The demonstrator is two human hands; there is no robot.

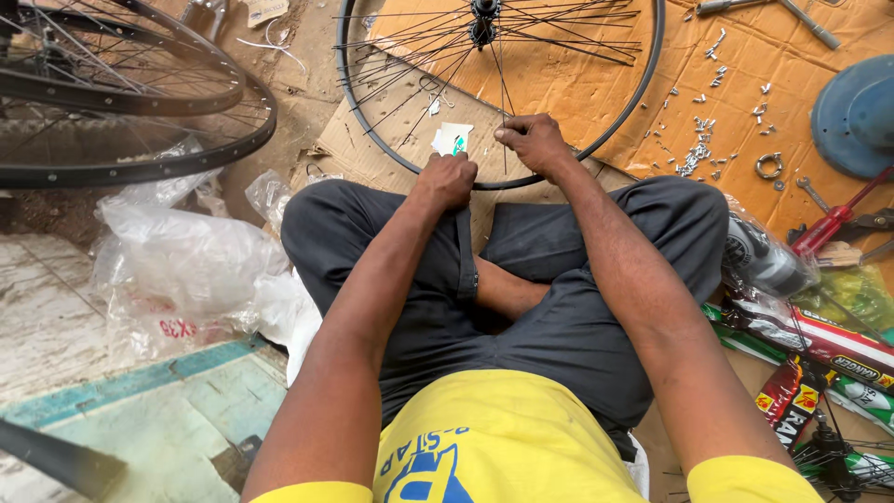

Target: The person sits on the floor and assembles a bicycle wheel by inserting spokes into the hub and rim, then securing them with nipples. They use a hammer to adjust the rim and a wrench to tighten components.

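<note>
Spoked wheel held at its near rim, between the knees.

One black wheel rim [643, 88] stands on cardboard [559, 79]; left hand [445, 181] is fisted tight on its lower edge, right hand [533, 142] pinches one spoke [504, 102] just above the rim (fingertips closed). Two more wheels [140, 121] lie left; scattered spoke nipples [697, 154], uncountable, right.

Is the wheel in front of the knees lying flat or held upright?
Lying flat: the wheel rim rests on the cardboard, its whole ring seen from above; both the left hand and right hand grip its near edge.
</note>
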